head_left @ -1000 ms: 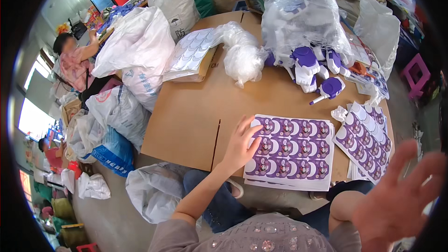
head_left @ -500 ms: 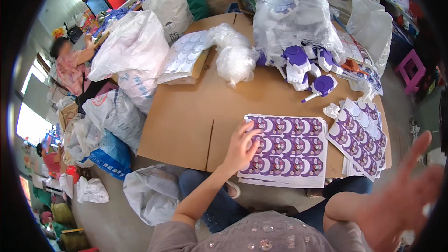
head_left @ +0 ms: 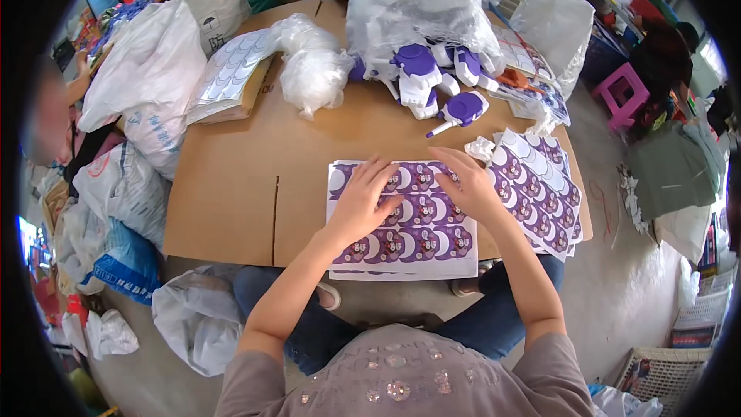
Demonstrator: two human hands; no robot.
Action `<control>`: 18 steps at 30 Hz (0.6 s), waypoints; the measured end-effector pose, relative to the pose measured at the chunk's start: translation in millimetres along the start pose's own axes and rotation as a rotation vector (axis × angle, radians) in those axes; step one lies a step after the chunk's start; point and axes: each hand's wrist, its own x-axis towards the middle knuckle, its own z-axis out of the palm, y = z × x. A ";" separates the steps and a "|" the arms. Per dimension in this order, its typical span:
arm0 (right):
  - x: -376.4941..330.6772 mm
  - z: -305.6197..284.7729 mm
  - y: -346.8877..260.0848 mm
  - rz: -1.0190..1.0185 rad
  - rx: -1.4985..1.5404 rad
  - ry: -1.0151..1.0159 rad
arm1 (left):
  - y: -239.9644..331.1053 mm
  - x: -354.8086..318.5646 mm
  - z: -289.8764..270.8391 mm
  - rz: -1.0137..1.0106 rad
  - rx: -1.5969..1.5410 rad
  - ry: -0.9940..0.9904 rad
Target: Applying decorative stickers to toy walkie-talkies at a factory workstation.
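Bright, even daylight, soft shadows; fisheye bends edges inside black rim.

Grey concrete floor (head_left: 617, 262), pink stool (head_left: 617, 93), stuffed bags (head_left: 147, 85) around.

pink stool (head_left: 620, 93), crumpled clear plastic (head_left: 312, 69), perhaps bags

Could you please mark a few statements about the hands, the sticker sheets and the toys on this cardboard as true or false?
1. Both hands rest on the purple sticker sheet. True: left hand, right hand.
2. The right hand holds a purple and white toy. False: the toys lie untouched farther up the cardboard.
3. A second stack of sheets lies to the right. True.
4. The big clear bag stands on the floor. False: it sits on the cardboard's far end.
5. A pink stool stands at the right. True.
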 end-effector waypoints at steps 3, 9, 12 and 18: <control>-10.8 -10.0 1.0 -0.112 -0.275 -0.021 | 10.4 3.3 3.8 0.050 -0.005 -0.094; -70.1 -24.1 3.4 -0.024 -0.451 -0.160 | 34.4 -10.2 24.0 0.194 0.062 -0.291; -92.9 -15.2 7.5 -0.011 -0.510 -0.156 | 34.1 -11.8 37.1 0.174 0.202 -0.347; -106.9 -0.3 20.6 -0.011 -0.524 -0.074 | 26.1 -15.0 45.0 0.208 0.234 -0.241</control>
